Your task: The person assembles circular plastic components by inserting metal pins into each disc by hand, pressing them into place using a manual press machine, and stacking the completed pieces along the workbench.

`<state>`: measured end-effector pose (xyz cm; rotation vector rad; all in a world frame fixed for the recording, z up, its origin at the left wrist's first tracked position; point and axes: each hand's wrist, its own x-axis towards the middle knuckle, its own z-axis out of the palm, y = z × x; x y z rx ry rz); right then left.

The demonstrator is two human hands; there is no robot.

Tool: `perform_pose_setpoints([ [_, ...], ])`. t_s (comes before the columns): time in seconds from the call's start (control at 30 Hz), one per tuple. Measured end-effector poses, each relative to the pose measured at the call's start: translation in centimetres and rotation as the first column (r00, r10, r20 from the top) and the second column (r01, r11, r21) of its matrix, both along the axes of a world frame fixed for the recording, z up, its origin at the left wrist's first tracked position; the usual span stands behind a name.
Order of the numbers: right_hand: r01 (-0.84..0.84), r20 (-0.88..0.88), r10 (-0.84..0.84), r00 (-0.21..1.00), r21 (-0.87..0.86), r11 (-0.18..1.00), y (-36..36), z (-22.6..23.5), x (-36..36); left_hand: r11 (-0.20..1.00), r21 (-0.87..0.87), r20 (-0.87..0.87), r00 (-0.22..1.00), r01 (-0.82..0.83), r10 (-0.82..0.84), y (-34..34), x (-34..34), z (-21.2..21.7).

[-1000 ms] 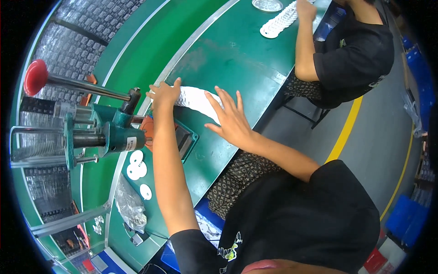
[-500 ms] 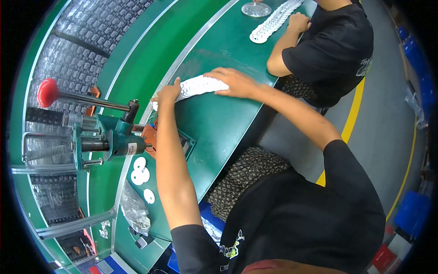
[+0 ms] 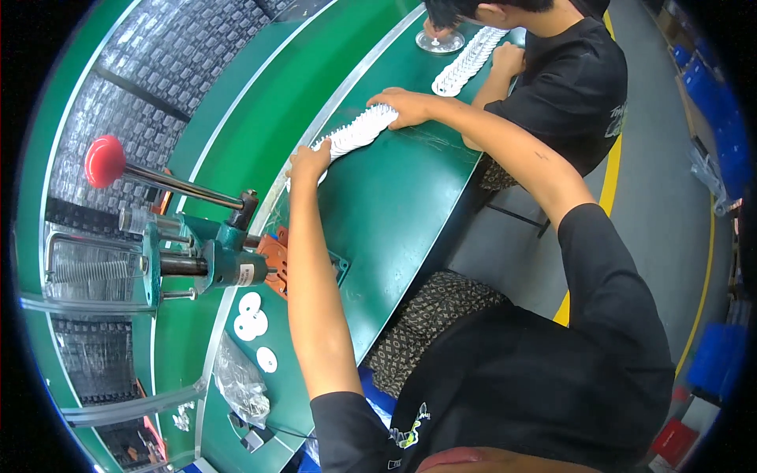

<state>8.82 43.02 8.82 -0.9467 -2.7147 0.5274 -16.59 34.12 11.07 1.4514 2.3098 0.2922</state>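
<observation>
A fanned-out row of overlapping white discs [image 3: 359, 133] lies on the green tabletop between my two hands. My left hand [image 3: 310, 162] is wrapped round the near-left end, its thumb on the discs. At the far-right end my right hand [image 3: 402, 107] curls its fingers round the last discs. Close to my left forearm stands a green hand press [image 3: 225, 256] with a long metal lever and a red ball knob [image 3: 105, 161]. Several loose white discs [image 3: 251, 324] lie below the press, apart from my hands.
A co-worker in a black shirt [image 3: 564, 87] sits at the far right, beside another row of white discs [image 3: 465, 67] and a round clear dish [image 3: 439, 42]. A plastic bag [image 3: 239, 382] lies at the near left. A green belt [image 3: 260, 110] runs along the table's far side.
The disc row has straightened and tilts further up toward the far right, with both hands keeping hold of its ends. The co-worker's head has leaned into view, a hand over the dish.
</observation>
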Motion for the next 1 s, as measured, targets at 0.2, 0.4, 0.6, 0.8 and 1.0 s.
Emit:
perform_pose_setpoints([
  [0.2,0.174,-0.108,-0.161,0.981,0.123,0.977,-1.1,2.6,1.0,0.986,0.157,-0.176,0.984,0.053,-0.025,-2.6,-1.1,3.3],
  [0.4,0.296,0.282,-0.292,0.914,0.03,0.955,-2.5,4.5,-0.2,0.985,-0.069,-0.163,0.973,0.156,-0.165,-2.3,-3.3,0.4],
  [0.6,0.199,0.31,-0.189,0.932,-0.003,0.98,0.0,2.5,-3.3,0.947,-0.121,-0.179,0.932,0.299,-0.317,-2.8,-4.2,-0.8],
  [0.8,-0.053,0.369,-0.034,0.929,0.224,0.973,6.5,0.1,-2.2,0.928,0.372,0.168,0.984,-0.008,-0.059,-3.7,-1.7,-3.4],
  [1.0,0.249,0.262,-0.313,0.913,0.252,0.935,4.2,1.6,-0.7,0.904,0.409,0.281,0.925,0.125,-0.255,-4.8,-1.1,-1.5],
])
